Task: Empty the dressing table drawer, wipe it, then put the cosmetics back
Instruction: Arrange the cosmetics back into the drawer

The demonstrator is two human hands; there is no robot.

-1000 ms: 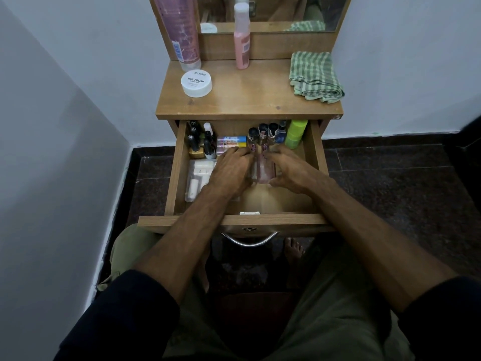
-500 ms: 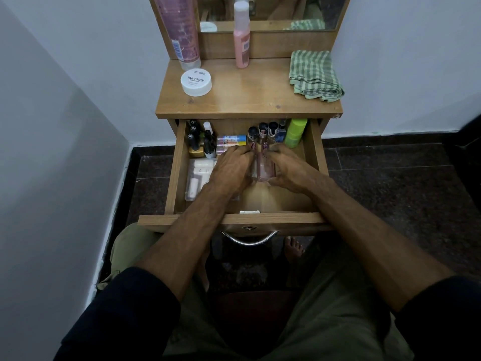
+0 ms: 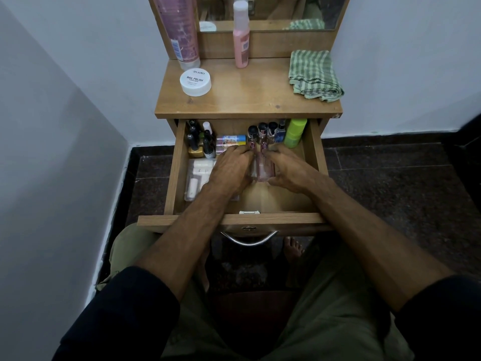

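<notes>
Head view — only one camera. Drawer (image 3: pixel 179 165) pulled fully out over the person's lap, wooden, steel handle at the front. Both hands are down inside it: left hand (image 3: pixel 230 169) and right hand (image 3: pixel 289 170) curl in from either side of two clear pinkish bottles (image 3: pixel 263 165) standing side by side mid-drawer, and appear to grip them between them; exactly which fingers touch which bottle I cannot tell.

Drawer contents: nail polish bottles (image 3: pixel 199 142) clustered at the back left corner, a lying tube with blue and orange print (image 3: pixel 231 139) just beside them, a row of dark-capped bottles (image 3: pixel 263 128) along the back wall, a green bottle (image 3: pixel 295 132) at the back right. A clear plastic case (image 3: pixel 196 178) lies flat on the left, partly under the left forearm. Front right of the drawer floor shows bare wood.

Tabletop (image 3: pixel 247 100) above carries a white nail polish remover jar (image 3: pixel 195 82), a tall pink tube (image 3: pixel 179 29), a pink bottle (image 3: pixel 241 35) against the mirror ledge, and a folded green checked cloth (image 3: pixel 315 75) at the right rear — dry-looking, lying apart from everything.

Progress, as a judgement: most cosmetics sit in the drawer in tidy rows. Whether this is early emptying or late restocking the frame alone does not settle.
</notes>
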